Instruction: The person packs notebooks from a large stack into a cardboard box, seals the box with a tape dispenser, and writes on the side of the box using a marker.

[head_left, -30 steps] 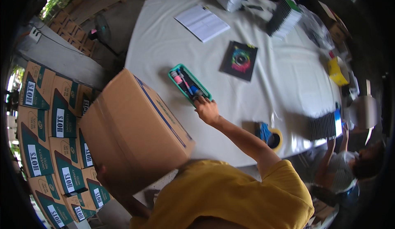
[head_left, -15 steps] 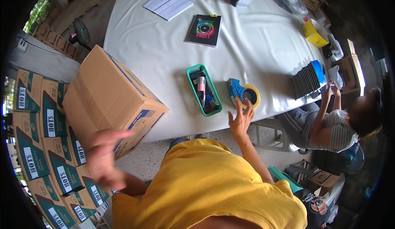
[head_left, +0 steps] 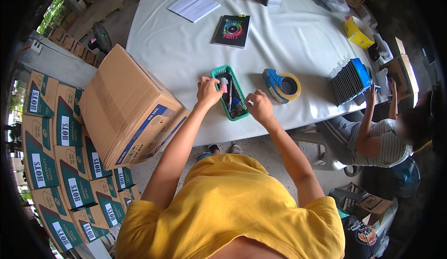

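Note:
A narrow green plastic basket (head_left: pixel 240 90) stands near the table's front edge. Inside it are a pink-and-white cylinder (head_left: pixel 224 83), dark items and small round pieces too cluttered to name. My left hand (head_left: pixel 208 91) is closed over the basket's left rim, its fingertips beside the cylinder. Just off the basket's right side, my right hand (head_left: pixel 260 107) has its fingers curled in; whether anything is in them is hidden. Right of it lies a blue tape dispenser (head_left: pixel 272 84) with a roll of clear yellowish tape (head_left: pixel 296 91).
A large taped carton (head_left: pixel 125 105) stands left, beside stacked smaller cartons (head_left: pixel 70 133). Farther back lie a black notebook (head_left: pixel 231 31) and white clipped sheets (head_left: pixel 193 6). At right, a seated person (head_left: pixel 379 140) handles things near spiral-bound notebooks (head_left: pixel 347 84).
My left hand has moved from beside the large carton to the basket's left rim. My right hand has left the tape and come left toward the basket, its spread fingers now curled.

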Tool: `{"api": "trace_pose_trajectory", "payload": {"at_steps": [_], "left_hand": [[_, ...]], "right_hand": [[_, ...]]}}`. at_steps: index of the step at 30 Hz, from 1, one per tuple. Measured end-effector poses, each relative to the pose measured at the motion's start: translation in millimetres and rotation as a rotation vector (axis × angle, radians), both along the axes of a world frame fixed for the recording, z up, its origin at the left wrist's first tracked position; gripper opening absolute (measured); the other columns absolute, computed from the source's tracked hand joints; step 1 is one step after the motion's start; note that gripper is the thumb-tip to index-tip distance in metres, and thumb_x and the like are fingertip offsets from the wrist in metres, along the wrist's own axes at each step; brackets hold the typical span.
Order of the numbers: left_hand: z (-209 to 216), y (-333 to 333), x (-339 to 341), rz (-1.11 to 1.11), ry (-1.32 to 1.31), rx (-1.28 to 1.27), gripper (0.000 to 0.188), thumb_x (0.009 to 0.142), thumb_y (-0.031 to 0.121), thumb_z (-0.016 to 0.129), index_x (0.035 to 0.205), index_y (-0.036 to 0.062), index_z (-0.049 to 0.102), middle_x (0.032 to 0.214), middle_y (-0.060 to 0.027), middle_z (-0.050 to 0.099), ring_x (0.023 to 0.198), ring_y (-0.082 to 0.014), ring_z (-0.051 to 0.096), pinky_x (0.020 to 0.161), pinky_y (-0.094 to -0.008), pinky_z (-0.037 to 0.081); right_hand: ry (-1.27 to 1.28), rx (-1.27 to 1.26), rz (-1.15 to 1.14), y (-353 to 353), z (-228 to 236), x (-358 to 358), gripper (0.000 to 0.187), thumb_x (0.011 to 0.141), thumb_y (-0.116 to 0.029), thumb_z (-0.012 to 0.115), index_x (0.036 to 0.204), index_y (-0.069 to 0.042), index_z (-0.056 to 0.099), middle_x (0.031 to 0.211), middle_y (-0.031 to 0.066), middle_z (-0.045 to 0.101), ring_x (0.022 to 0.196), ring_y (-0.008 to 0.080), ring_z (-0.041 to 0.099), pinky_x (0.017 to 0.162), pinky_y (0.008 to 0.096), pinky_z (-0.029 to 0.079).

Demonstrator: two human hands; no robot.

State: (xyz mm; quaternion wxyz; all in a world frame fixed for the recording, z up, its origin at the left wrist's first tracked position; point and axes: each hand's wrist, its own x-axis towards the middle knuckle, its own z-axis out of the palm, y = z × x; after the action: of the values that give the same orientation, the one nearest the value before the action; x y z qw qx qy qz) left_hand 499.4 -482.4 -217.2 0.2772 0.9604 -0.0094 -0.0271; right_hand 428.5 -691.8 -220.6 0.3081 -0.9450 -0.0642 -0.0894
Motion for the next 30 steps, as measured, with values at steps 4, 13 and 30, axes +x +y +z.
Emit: {"api": "trace_pose_trajectory", "payload": {"at_steps": [4,13,30], "left_hand": [[-6.1,-21.1,20.3,0.081,0.028,0.177,0.041,0.072,0.043,0.077,0.091,0.0075,0.069,0.117,-0.0111,0.046,0.112,-0.0309,0.046,0.087,-0.0437,0.049],[-7.3,6.1,24.6,0.003,-0.363,-0.412,0.038,0.070,0.022,0.083,0.092,0.0029,0.059,0.099,-0.0119,0.061,0.088,-0.0263,0.063,0.075,-0.0374,0.052],[96.5,-6.7,-90.7,-0.327,-0.541,-0.408,0.050,0.071,0.012,0.080,0.116,0.0065,0.060,0.123,-0.0154,0.054,0.113,-0.0324,0.052,0.100,-0.0410,0.039]], "right_hand": [[0.135,-0.092,-0.089,48.3,-15.2,19.7,0.012,0.075,-0.016,0.065,0.082,-0.006,0.068,0.090,0.0178,0.063,0.079,0.0373,0.066,0.071,0.0458,0.054],[0.114,-0.013,-0.288,92.4,-37.0,39.1,0.019,0.078,-0.018,0.058,0.081,-0.001,0.066,0.094,0.0229,0.061,0.079,0.0393,0.066,0.070,0.0465,0.053],[0.530,2.090,0.187,75.4,49.7,-27.5,0.016,0.096,-0.031,0.057,0.098,-0.016,0.058,0.072,-0.0033,0.055,0.044,0.0046,0.029,0.040,0.0217,0.020]]}}
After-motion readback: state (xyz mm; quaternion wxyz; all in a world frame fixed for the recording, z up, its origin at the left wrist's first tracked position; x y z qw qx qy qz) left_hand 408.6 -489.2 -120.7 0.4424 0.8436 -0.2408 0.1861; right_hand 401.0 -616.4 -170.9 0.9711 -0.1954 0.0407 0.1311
